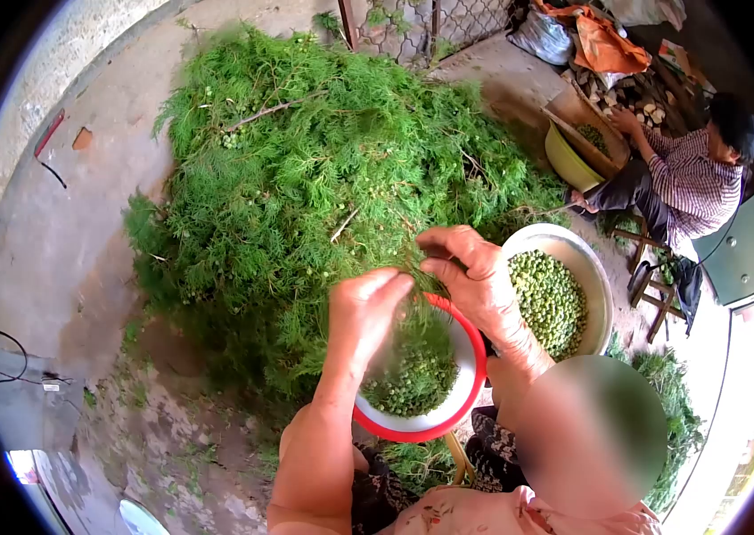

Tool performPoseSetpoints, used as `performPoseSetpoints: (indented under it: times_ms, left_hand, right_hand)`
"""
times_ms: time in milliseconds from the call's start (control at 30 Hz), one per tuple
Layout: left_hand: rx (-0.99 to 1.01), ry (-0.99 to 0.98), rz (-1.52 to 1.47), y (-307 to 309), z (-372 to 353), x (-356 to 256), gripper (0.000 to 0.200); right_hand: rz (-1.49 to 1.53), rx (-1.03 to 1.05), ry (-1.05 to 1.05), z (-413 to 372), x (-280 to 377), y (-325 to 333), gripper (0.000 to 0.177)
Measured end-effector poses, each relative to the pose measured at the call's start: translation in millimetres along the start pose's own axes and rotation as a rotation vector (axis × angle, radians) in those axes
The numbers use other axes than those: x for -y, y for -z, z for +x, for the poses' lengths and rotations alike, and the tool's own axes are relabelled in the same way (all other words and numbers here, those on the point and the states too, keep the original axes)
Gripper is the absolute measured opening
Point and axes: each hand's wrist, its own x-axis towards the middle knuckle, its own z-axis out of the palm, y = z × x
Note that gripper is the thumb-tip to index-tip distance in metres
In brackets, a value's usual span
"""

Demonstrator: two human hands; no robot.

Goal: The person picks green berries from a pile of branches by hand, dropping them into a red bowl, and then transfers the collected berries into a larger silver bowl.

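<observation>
My left hand (366,308) is closed in a pinch on a green evergreen sprig (422,334), whose blurred leaves hang below the fingers. Close on its right, my right hand (471,275) has thumb and fingers curled together at the sprig's upper end; what lies between its fingertips is hidden against the greenery. Under both hands stands a white basin with a red rim (479,379), holding small green cones (408,383) and bits of leaf. To the right, a wide metal basin (602,290) holds many pale green cones (548,303).
A large heap of cut evergreen branches (306,178) lies in front. At the right, another person (693,183) sits by a yellow-green basin (569,160). Wooden stools (662,299), firewood (649,107) and an orange sack (609,45) are nearby. More branches (676,419) lie at the lower right.
</observation>
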Motion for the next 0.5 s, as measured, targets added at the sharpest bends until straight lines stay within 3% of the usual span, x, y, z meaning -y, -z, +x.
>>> performPoseSetpoints:
  times_ms: [33, 67, 167, 333, 500]
  left_hand:
    - [-0.084, 0.03, -0.118, -2.3, -0.5, -1.3, 0.014]
    - [-0.093, 0.05, -0.222, 0.8, 3.0, 4.2, 0.012]
    - [-0.178, 0.131, -0.51, -0.1, 6.3, 1.4, 0.009]
    - [-0.236, 0.188, -0.479, -14.8, 6.9, 0.0, 0.011]
    - [-0.203, 0.066, -0.445, -15.7, 6.7, 9.0, 0.015]
  right_hand:
    - [-0.058, -0.118, 0.046, -1.5, -0.6, -0.9, 0.028]
    - [0.008, -0.186, -0.044, -4.8, 2.3, -1.4, 0.024]
    - [0.021, -0.067, -0.093, -15.2, 7.0, -4.4, 0.025]
    - [-0.082, 0.014, -0.154, -19.1, 2.5, -22.9, 0.042]
    - [0.003, -0.044, -0.127, -22.3, -8.1, -31.5, 0.023]
